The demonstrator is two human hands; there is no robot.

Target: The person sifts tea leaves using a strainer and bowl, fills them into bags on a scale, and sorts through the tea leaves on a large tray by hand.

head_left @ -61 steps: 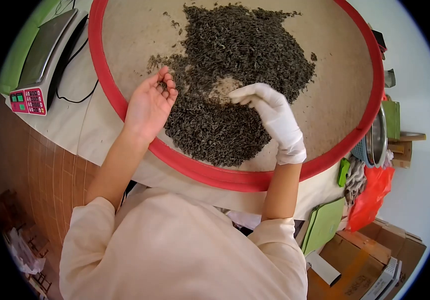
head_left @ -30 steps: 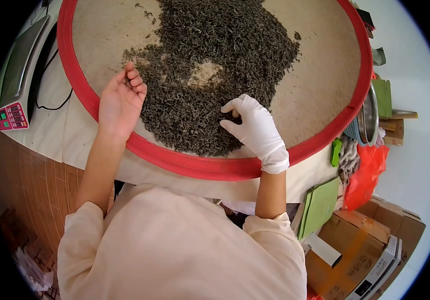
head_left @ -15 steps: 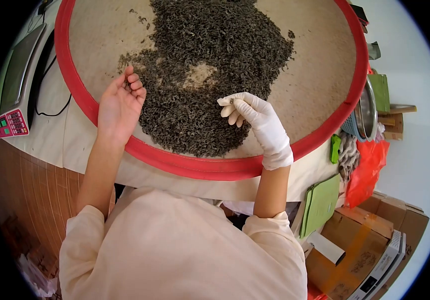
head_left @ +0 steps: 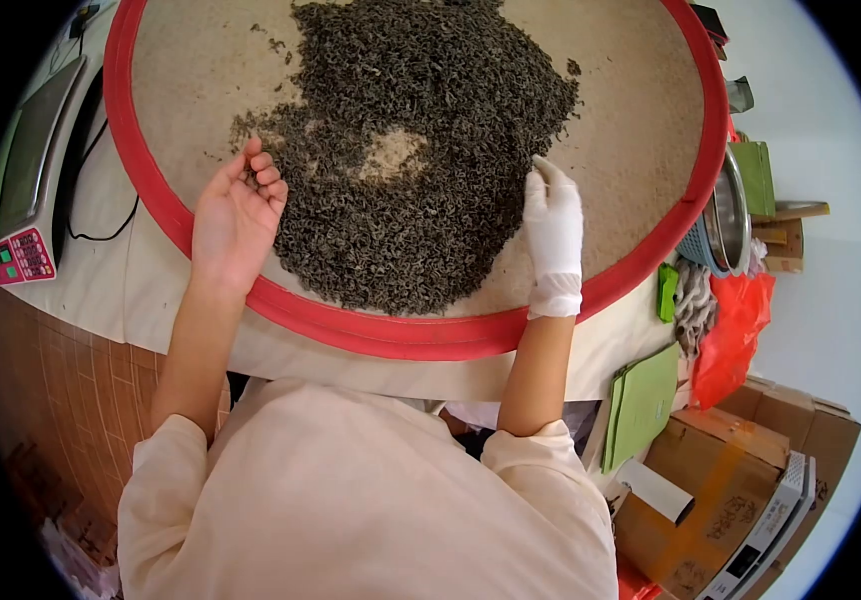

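Note:
Dark, curled dried tea leaves (head_left: 421, 225) lie in a wide heap on a round, red-rimmed tray (head_left: 376, 335). My left hand (head_left: 241, 215), bare and palm up, is over the tray's near left part. Its fingers curl inward, and dark bits show between them, apparently tea leaves. At the heap's right edge is my right hand (head_left: 553, 225) in a white glove. Its fingers point away from me and are pressed together, the tips beside the outermost leaves. Whatever they may pinch is too small to make out. A pale bare patch (head_left: 391, 155) shows inside the heap.
To the left, a scale (head_left: 31, 190) with a pink keypad stands on the table, its black cable (head_left: 101, 235) running beside the tray. Right of the tray are a metal bowl (head_left: 731, 215), a red plastic bag (head_left: 731, 330), green folders (head_left: 641, 405) and cardboard boxes (head_left: 711, 490).
My right hand has moved right, from over the heap's near part to its right edge, and now points straight ahead. My left hand stays nearly in place.

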